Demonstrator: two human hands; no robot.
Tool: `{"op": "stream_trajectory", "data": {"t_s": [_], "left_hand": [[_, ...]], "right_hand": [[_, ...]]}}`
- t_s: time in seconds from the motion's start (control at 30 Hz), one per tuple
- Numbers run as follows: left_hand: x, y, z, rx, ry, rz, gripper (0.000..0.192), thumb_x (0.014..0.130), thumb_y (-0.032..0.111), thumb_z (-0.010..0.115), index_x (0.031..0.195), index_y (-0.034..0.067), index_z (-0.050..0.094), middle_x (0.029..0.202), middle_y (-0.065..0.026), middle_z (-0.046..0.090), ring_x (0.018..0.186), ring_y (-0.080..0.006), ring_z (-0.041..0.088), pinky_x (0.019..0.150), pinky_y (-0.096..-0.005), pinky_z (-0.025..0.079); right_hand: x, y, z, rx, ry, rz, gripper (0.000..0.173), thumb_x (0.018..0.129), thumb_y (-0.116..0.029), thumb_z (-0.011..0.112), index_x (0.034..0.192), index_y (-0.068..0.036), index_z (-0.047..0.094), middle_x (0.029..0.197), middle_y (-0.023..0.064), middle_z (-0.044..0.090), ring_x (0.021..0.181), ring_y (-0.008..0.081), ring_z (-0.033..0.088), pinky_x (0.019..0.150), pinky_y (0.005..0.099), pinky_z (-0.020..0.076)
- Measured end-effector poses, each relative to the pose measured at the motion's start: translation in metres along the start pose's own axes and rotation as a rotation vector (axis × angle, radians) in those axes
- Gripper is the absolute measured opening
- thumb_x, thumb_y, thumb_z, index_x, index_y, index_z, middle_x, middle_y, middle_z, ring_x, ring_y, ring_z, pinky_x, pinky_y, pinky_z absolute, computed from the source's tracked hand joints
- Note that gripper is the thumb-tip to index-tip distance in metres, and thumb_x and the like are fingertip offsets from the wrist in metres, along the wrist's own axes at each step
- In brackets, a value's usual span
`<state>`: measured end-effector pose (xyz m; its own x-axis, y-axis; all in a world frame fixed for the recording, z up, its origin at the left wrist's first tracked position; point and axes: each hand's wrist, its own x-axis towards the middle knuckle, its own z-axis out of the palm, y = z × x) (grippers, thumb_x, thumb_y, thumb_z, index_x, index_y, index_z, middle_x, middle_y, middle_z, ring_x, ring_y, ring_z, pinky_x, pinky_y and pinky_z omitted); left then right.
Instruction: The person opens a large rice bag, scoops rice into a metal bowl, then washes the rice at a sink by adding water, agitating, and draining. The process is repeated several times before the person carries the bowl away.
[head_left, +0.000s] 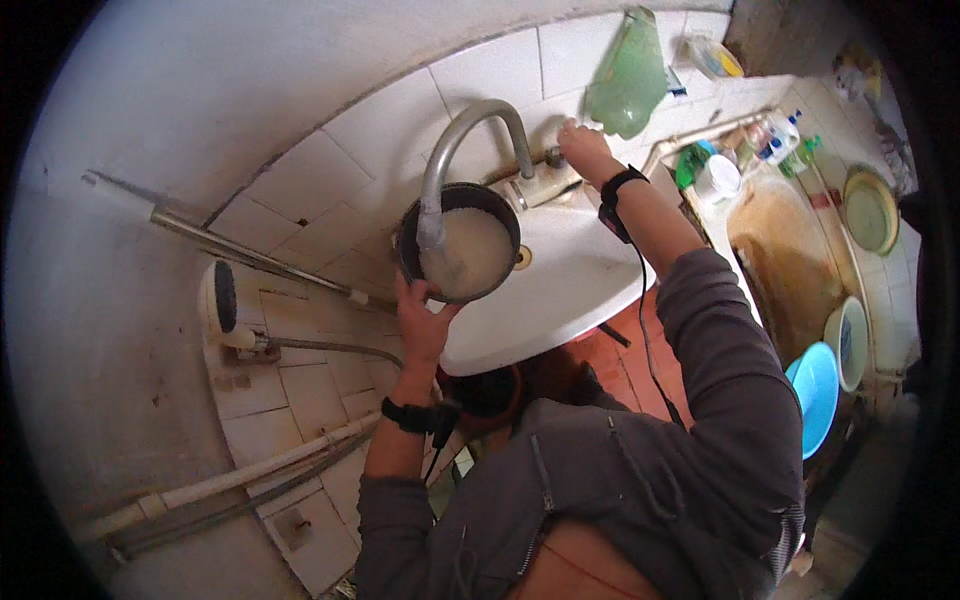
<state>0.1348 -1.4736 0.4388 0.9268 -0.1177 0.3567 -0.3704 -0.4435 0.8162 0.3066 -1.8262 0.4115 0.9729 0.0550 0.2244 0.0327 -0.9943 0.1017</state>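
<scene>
My left hand (421, 319) grips the near side of a dark pot (513, 225), its thumb and fingers at the wall. Pale grains, which look like rice, lie in cloudy water (472, 251) inside the pot. The curved metal spout (450, 142) of a mixer faucet (551, 187) ends over the pot, and a stream of water seems to fall from it. Curled fingers of my right hand (589, 154) are at the faucet's handle (555, 156), which they partly hide. Beneath the pot is a white washbasin (555, 277) with a brass-coloured drain (523, 257).
A green translucent piece (630, 82) hangs on the tiled wall behind the faucet. To the right is a stained bathtub (787, 255), with a white cup (720, 178) and several bottles at its far corner. A blue basin (816, 397) stands near my right elbow. Pipes (262, 469) run along the left wall.
</scene>
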Motion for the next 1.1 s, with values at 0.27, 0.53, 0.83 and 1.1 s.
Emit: {"op": "stream_trajectory", "data": {"t_s": [0.27, 0.53, 0.83, 1.1], "left_hand": [[0.002, -0.007, -0.008, 0.017, -0.070, -0.016, 0.037, 0.055, 0.006, 0.080, 0.078, 0.003, 0.051, 0.105, -0.0126, 0.045, 0.088, -0.0277, 0.050, 0.074, -0.0360, 0.043], [0.012, -0.012, -0.001, -0.087, -0.116, 0.120, 0.037, 0.056, 0.006, 0.080, 0.078, 0.004, 0.051, 0.105, -0.0132, 0.046, 0.092, -0.0286, 0.051, 0.076, -0.0362, 0.043], [0.009, -0.016, 0.000, 0.019, -0.089, 0.261, 0.037, 0.057, 0.002, 0.079, 0.082, 0.004, 0.052, 0.105, -0.0111, 0.044, 0.089, -0.0242, 0.052, 0.069, -0.0327, 0.047], [-0.019, -0.006, -0.010, 0.117, 0.016, 0.089, 0.040, 0.057, 0.005, 0.080, 0.085, 0.003, 0.052, 0.110, -0.0156, 0.043, 0.088, -0.0258, 0.051, 0.073, -0.0335, 0.047]], "right_hand": [[-0.155, -0.107, -0.037, 1.126, -0.025, 0.375, 0.058, 0.083, -0.045, 0.058, 0.120, -0.002, 0.049, 0.110, 0.0189, 0.057, 0.082, 0.0267, 0.061, 0.075, 0.0362, 0.0476], [-0.194, -0.165, -0.082, 1.861, -0.395, 0.635, 0.084, 0.079, -0.053, 0.059, 0.136, -0.003, 0.022, 0.131, 0.0154, 0.038, 0.111, 0.0265, 0.044, 0.091, 0.0391, 0.0398], [-0.187, -0.185, -0.069, 2.186, -0.327, 0.770, 0.089, 0.074, -0.046, 0.066, 0.136, -0.009, 0.013, 0.130, 0.0154, 0.035, 0.117, 0.0335, 0.039, 0.095, 0.0528, 0.0317], [-0.182, -0.189, -0.084, 2.180, -0.479, 0.806, 0.075, 0.069, -0.031, 0.066, 0.128, -0.010, 0.024, 0.118, 0.0147, 0.041, 0.106, 0.0319, 0.046, 0.091, 0.0535, 0.0361]]}}
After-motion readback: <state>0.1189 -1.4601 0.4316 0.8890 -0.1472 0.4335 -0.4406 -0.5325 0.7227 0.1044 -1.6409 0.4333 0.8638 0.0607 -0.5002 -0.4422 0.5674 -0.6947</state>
